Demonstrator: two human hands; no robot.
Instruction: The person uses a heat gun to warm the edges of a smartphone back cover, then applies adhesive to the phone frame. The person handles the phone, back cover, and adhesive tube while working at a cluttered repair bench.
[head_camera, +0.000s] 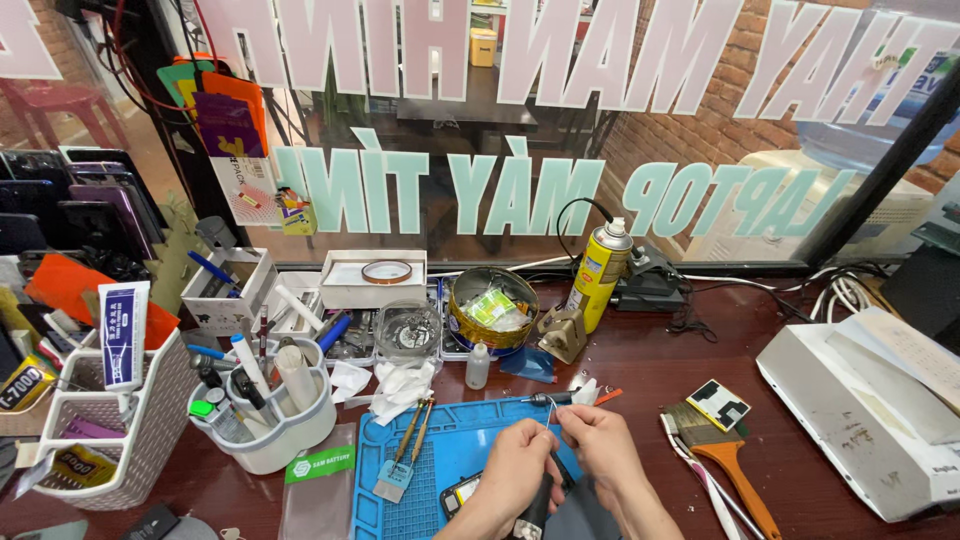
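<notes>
Over the blue work mat (440, 470) our left hand (515, 470) wraps a dark pen-like tool (535, 510), fingers closed on its grip. Our right hand (600, 445) pinches a thin wire (551, 425). The wire looks light, floppy and easily bent; best held near its end.

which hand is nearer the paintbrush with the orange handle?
Right. The right hand sits just left of the paintbrush, apart from it; the left hand is farther left, over the blue mat.
</notes>
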